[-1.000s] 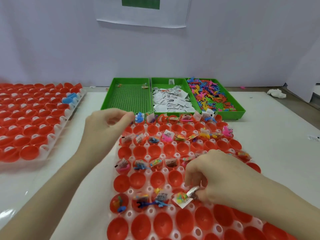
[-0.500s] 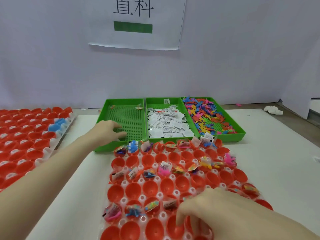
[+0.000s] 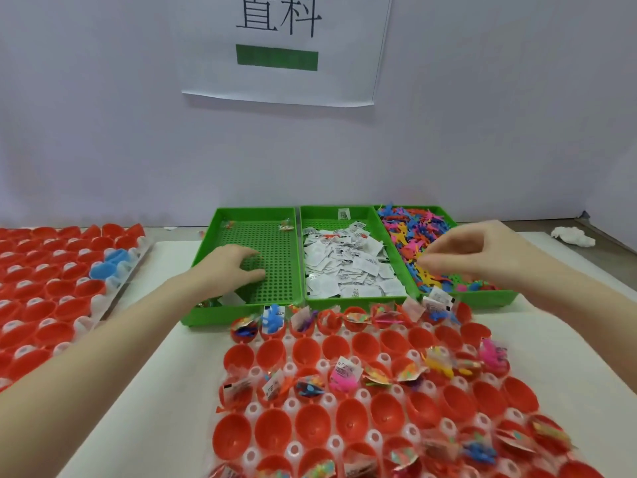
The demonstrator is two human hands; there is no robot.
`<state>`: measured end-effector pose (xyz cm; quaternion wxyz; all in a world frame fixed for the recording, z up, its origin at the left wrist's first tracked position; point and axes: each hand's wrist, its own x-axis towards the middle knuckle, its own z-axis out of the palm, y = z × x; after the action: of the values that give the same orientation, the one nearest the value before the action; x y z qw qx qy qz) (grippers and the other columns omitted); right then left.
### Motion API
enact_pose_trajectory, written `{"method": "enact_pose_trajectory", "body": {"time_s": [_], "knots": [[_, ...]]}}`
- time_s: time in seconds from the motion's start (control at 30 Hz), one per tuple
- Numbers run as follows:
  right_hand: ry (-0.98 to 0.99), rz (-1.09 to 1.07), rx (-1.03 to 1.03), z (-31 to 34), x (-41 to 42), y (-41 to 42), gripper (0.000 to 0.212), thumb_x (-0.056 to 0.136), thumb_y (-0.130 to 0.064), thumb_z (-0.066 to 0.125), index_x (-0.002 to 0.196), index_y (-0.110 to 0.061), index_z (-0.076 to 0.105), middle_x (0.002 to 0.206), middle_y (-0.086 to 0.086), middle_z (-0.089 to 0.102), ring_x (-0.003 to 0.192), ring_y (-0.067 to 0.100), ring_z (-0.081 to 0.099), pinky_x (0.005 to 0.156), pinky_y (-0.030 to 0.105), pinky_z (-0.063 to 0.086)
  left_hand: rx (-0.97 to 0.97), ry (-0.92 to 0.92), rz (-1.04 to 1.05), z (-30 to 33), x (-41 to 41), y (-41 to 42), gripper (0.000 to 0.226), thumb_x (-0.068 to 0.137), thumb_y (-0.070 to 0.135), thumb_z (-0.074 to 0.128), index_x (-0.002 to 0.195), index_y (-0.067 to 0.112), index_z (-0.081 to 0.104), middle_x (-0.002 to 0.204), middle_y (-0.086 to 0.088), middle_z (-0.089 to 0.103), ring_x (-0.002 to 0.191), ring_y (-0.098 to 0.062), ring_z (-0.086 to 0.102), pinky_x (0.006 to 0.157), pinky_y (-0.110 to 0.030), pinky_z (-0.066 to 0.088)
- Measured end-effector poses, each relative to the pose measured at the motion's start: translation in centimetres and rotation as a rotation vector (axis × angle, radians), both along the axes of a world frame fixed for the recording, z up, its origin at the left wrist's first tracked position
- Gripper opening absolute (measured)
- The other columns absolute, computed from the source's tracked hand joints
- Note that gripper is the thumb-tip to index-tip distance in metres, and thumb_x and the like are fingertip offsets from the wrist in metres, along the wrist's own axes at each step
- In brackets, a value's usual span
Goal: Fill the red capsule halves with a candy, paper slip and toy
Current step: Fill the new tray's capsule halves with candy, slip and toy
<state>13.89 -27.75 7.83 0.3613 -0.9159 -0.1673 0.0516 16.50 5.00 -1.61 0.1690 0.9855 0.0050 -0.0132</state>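
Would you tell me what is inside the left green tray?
The left green tray shows bare perforated floor, two candies at the far wall, and the left hand resting inside. Whatever lies under the hand and forearm is hidden.

Backdrop I see: pale lavender wall (image 3: 103, 132); white paper sign (image 3: 282, 46) with black characters and green bar; white-covered desk (image 3: 568, 357); even lighting.
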Motion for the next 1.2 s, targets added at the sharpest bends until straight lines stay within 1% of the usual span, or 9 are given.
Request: {"method": "enact_pose_trajectory", "body": {"time_s": [0.13,0.3,0.47,0.6,0.73,0.8,0.9,1.1,1.2], "knots": [[-0.057,-0.208,-0.252,-4.2,4.7,-1.8,0.036,0.086,-0.033,0.061,0.114,-0.011,0.062,0.122,0.007,0.061,0.109,0.019,0.056,0.090,0.027,0.040,0.176,0.104,0.059,-0.3,2.3,0.7,0.074,0.089,0.058,0.040,0.147,0.016,0.022,0.155,-0.009,0.016,0.142,-0.026,0.016,0.114,-0.041,0.019],[0.167,-0.155,-0.633,-7.5,7.7,-2.9,0.072,0.089,-0.055,0.042,0.143,-0.010,0.028,0.151,0.006,0.030,0.135,0.022,0.034,0.106,0.028,0.028,0.323,0.346,0.108,0.6,3.6,0.3,0.071,0.095,0.057,0.018,0.149,0.013,0.004,0.155,-0.018,0.004,0.142,-0.033,0.012,0.116,-0.043,0.015],[0.064,-0.209,-0.580,-7.6,8.0,-3.2,0.052,0.081,-0.052,0.060,0.119,-0.015,0.060,0.119,0.005,0.062,0.102,0.020,0.061,0.085,0.028,0.044,0.363,0.594,-0.038,3.5,1.3,0.2,0.063,0.096,0.052,0.028,0.149,0.023,0.011,0.157,-0.003,0.011,0.141,-0.025,0.020,0.111,-0.040,0.030],[-0.003,-0.212,-0.468,-7.6,8.3,-3.3,0.029,0.071,-0.043,0.074,0.084,-0.018,0.068,0.090,0.002,0.068,0.083,0.018,0.064,0.063,0.024,0.045,0.302,0.717,-0.020,5.4,-0.5,0.7,0.066,0.091,0.033,0.054,0.146,0.033,0.017,0.154,-0.002,0.015,0.133,-0.025,0.035,0.079,-0.021,0.053],[-0.060,-0.251,-0.343,-7.9,8.1,-3.6,0.025,0.064,-0.038,0.080,0.065,-0.020,0.063,0.073,-0.005,0.063,0.067,0.006,0.054,0.052,0.021,0.033,0.302,0.735,0.009,6.4,-1.0,1.6,0.064,0.084,0.014,0.066,0.139,0.019,0.033,0.134,-0.009,0.045,0.091,-0.019,0.062,0.066,-0.017,0.055],[-0.082,-0.256,-0.299,-8.1,8.1,-3.8,0.026,0.065,-0.035,0.080,0.063,-0.017,0.061,0.072,-0.003,0.063,0.065,0.009,0.053,0.052,0.022,0.034,0.285,0.730,-0.008,6.2,-1.0,1.7,0.051,0.083,0.013,0.066,0.129,0.017,0.044,0.108,-0.006,0.059,0.071,-0.014,0.064,0.063,-0.017,0.055],[-0.135,-0.249,-0.277,-8.5,7.9,-3.8,0.024,0.071,-0.030,0.077,0.062,-0.018,0.060,0.074,-0.004,0.061,0.069,0.013,0.054,0.057,0.025,0.035,0.192,0.738,0.005,5.7,-1.0,1.8,0.027,0.087,0.024,0.062,0.112,0.017,0.054,0.081,0.001,0.061,0.066,-0.009,0.063,0.056,-0.014,0.051],[-0.116,-0.200,-0.077,-8.6,7.4,-2.8,0.024,0.070,-0.017,0.079,0.087,-0.016,0.062,0.086,-0.007,0.061,0.074,0.009,0.059,0.064,0.020,0.042,0.107,0.717,0.011,4.9,-1.3,1.8,0.001,0.090,0.021,0.058,0.090,0.022,0.058,0.082,0.003,0.060,0.050,0.000,0.061,0.049,-0.010,0.045],[-0.062,-0.179,-0.086,-8.7,7.4,-2.3,0.036,0.069,-0.014,0.079,0.099,-0.019,0.060,0.091,0.001,0.060,0.071,0.013,0.057,0.065,0.024,0.043,0.115,0.549,-0.002,4.8,-1.3,1.7,0.019,0.094,0.010,0.046,0.096,0.021,0.061,0.069,0.009,0.059,0.045,0.004,0.054,0.046,-0.008,0.041]]}}
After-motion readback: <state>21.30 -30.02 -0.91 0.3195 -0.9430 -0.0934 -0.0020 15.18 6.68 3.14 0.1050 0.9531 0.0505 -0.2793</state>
